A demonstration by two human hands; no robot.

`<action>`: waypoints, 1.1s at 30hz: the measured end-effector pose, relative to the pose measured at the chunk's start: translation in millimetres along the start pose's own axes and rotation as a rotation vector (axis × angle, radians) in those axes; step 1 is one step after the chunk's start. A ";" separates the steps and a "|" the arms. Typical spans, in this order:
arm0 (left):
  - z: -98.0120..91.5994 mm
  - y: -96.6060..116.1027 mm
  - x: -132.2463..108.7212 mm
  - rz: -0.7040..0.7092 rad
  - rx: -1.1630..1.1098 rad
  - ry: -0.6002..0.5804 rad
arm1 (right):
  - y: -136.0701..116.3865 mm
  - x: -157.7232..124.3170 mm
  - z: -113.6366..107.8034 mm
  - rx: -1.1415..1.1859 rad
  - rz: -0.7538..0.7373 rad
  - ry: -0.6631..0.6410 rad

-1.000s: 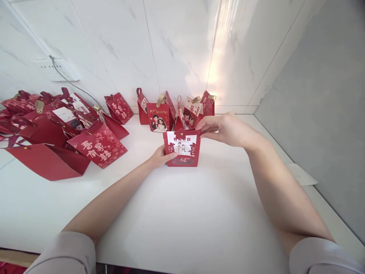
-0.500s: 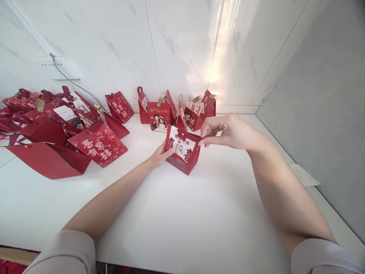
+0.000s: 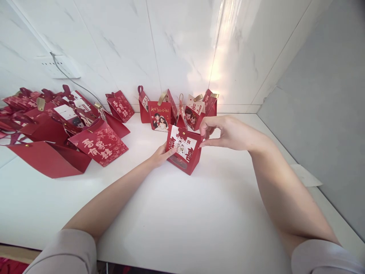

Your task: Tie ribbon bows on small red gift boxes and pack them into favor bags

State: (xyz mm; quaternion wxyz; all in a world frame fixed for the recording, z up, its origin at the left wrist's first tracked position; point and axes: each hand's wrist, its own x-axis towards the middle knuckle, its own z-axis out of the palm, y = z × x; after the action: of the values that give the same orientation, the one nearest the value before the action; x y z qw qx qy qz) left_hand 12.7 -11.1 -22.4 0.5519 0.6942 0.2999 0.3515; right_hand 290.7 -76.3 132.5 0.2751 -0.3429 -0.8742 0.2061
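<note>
A red paper gift box point(image 3: 194, 161) with a white printed panel, a gold stud at the top and a clear window low on its front stands tilted on the white table. My left hand point(image 3: 160, 156) grips its left side, the thumb across the front and the other fingers hidden behind. At the box's upper right edge, the thumb and fingertips of my right hand point(image 3: 224, 133) close in a pinch on the side fold. Just behind it stand more gift boxes, among them a red one with a cartoon couple point(image 3: 159, 116) and one with a cream top point(image 3: 195, 110).
A crowded heap of red gift boxes point(image 3: 48, 125) fills the left, with a floral-printed box point(image 3: 99, 144) at its near side. A grey cable point(image 3: 74, 82) runs from a wall socket point(image 3: 64, 68). Marble-patterned tiles point(image 3: 176, 49) back the white table point(image 3: 176, 220).
Almost nothing differs. The whole view has shifted very slightly, and both hands keep the same places on the gift box.
</note>
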 end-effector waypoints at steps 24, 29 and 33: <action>1.4 0.8 -3.3 -0.007 0.101 0.047 | -29.3 -8.6 2.6 -0.435 0.079 0.088; 1.6 2.6 -3.9 0.008 0.130 0.061 | -31.2 -11.9 1.1 -0.339 0.113 0.125; 4.3 4.6 -5.8 0.013 0.257 0.208 | -20.2 -11.8 -1.0 -0.316 0.145 0.159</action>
State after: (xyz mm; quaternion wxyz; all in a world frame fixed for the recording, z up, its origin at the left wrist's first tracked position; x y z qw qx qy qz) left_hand 13.0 -19.0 -19.5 0.4223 0.7209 0.3934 0.3837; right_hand 288.7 -98.2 140.4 0.2704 -0.4592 -0.8442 0.0576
